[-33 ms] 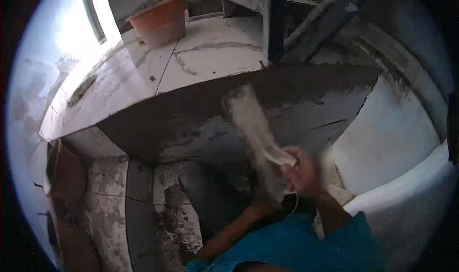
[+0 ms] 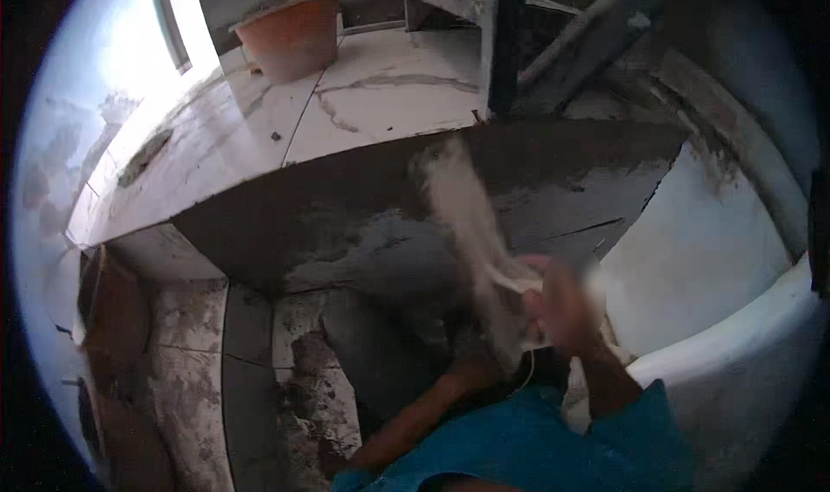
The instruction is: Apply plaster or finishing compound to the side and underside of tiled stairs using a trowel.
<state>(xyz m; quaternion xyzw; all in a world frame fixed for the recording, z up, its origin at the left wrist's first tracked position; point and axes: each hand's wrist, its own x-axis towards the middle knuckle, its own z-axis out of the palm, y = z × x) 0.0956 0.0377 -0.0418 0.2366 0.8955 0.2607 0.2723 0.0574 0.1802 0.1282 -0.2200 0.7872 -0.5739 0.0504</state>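
Note:
My right hand point(image 2: 560, 306) is closed around the lower part of a long, pale, flat strip point(image 2: 471, 211). The strip is dusty-looking and smeared by motion, so its exact kind cannot be made out. It slants up and away to the left, in front of the dark face of the step. My left hand point(image 2: 480, 362) is low beside the strip's lower end, its fingers hidden or blurred. A thin light cord point(image 2: 529, 369) hangs just below my right hand.
Beyond the step, an orange tub point(image 2: 290, 38) stands on the white tiled ledge point(image 2: 398, 103). A grey post point(image 2: 501, 51) and a slanted beam point(image 2: 588, 47) rise at the back. A white slab point(image 2: 700, 241) leans at the right. A brown container point(image 2: 117, 306) is at the left.
The strip and my right hand have shifted slightly to the right in the picture. My right hand keeps its hold, and the surroundings have moved only a little with the view.

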